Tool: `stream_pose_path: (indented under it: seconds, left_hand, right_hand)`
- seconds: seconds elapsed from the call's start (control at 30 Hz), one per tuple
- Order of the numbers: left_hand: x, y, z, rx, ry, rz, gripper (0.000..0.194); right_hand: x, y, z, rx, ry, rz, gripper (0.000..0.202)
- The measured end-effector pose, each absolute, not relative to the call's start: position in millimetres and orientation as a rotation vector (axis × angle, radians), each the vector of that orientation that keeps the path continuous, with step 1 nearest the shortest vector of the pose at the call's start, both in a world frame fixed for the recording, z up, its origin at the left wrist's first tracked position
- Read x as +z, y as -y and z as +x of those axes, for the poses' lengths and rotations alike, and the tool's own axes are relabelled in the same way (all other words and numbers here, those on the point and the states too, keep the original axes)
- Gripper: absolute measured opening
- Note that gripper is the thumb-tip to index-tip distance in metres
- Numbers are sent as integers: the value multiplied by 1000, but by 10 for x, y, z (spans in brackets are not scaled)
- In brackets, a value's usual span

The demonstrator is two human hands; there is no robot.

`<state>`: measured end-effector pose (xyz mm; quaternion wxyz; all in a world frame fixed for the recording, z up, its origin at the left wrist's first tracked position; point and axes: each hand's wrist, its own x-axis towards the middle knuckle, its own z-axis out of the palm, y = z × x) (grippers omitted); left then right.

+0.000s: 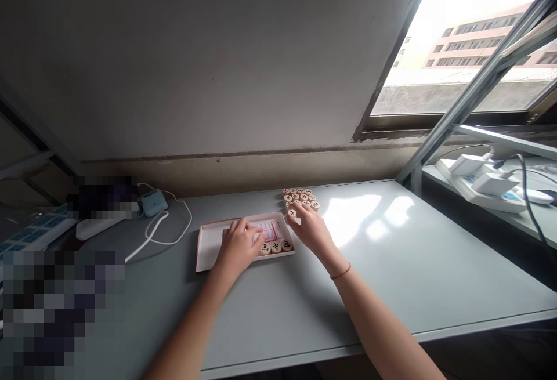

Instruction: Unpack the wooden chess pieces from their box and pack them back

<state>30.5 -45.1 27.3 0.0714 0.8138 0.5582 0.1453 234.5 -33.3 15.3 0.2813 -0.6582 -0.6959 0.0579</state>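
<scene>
A shallow white box [213, 246] lies on the desk with several round Chinese chess pieces [275, 247] along its near right side and red lines on its floor. Over the box's middle rests my left hand [240, 242], fingers slightly bent and apart, with no piece visible in them; its palm side is hidden. Just beyond the box's right edge, my right hand [310, 226] has its thumb and fingers around a single Chinese chess piece [292, 213]. That piece is at the near left corner of a block of wooden Chinese chess pieces [300, 195] set in rows.
A light blue charger [153, 202] with a white cable [150, 235] lies left of the box. Blue-and-white power strips [35, 229] stand at the far left. On the right shelf is another power strip [483, 185] with plugs. A wall [243, 172] bounds the desk's back.
</scene>
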Motion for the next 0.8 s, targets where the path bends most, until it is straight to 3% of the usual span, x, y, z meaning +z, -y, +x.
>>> stream_pose_path:
  seconds: [0.13,0.37,0.5,0.6,0.8]
  left_hand:
    - [296,541,349,289,-1503,2496,34]
    - [302,542,364,304,-1443,2390,21]
    - [312,485,369,594,-1517,2232,14]
    - [304,455,368,833,-1459,1963,21]
    - [240,431,392,990,-1253,1603,33]
  right_hand:
    - [203,422,2237,373,1909,-1637,20]
    - [209,455,2254,399,1876,-1582,17]
    - [250,495,2219,471,2031,-1367,19]
    - [237,539,2127,480,2099,-1220,22]
    - [254,527,2118,402,2007,-1221,16]
